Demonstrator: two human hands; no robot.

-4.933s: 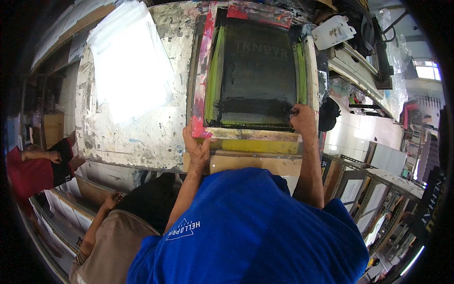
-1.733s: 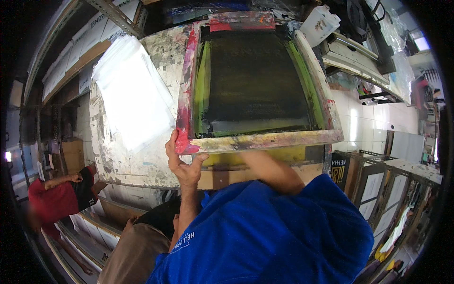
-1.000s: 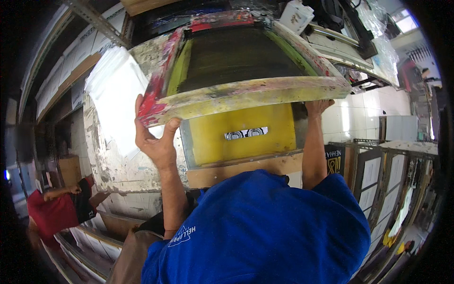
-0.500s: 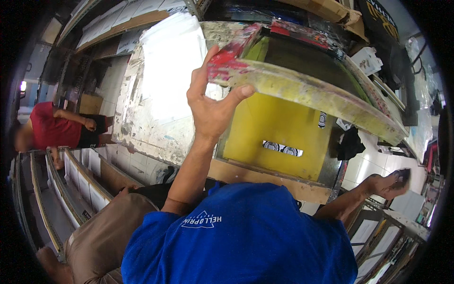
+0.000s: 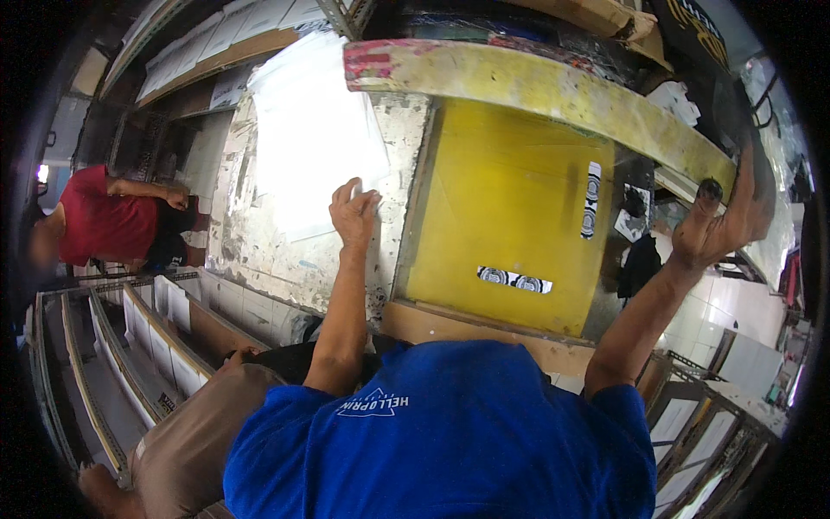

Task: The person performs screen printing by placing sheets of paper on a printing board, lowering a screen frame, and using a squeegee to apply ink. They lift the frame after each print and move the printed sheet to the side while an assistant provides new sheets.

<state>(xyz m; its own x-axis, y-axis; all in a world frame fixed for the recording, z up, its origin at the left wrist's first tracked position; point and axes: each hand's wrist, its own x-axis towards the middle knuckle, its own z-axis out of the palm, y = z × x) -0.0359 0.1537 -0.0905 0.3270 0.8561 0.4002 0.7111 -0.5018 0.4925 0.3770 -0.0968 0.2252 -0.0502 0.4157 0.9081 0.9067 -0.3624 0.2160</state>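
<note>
So, where's the paint-stained frame (image 5: 527, 80)?
– Over far end of the yellow board (image 5: 493, 190), near bar raised clear, outer face to cam. Bar = worn yellow-white, red paint at L end. Mesh hidden at this angle.

– R hand (image 5: 702, 232)?
– Up at R end of frame, blurry. Thumb apart from fingers, dark patch at thumb tip. Can't tell if it's gripping the bar or just beside it.

– L hand (image 5: 353, 216)?
– Near R edge of the white sheets (image 5: 311, 130), fingers curled in twd thumb. Can't tell if a sheet's pinched.

– What's on the board?
– 2 narrow B/W patterned strips. Near strip (image 5: 514, 279) runs roughly side to side by the near edge; R strip (image 5: 591, 201) runs lengthwise along R side. Wooden ledge (image 5: 411, 321) along board's near edge.

– Sheets?
– Loose stack, edges uneven, on the stained table (image 5: 272, 259), L of board, apart from it.

– Surroundings?
– Black cloth (image 5: 638, 268) just R of board. White container (image 5: 674, 104) behind frame's R end, partly hidden. Blue shirt (image 5: 432, 432) bottom ctr = same person as the hands. Another person in red top (image 5: 86, 216) far L. Brown clothing (image 5: 203, 424) of a 3rd person low L, by shelving (image 5: 160, 333). More racks (image 5: 705, 432) low R.
</note>
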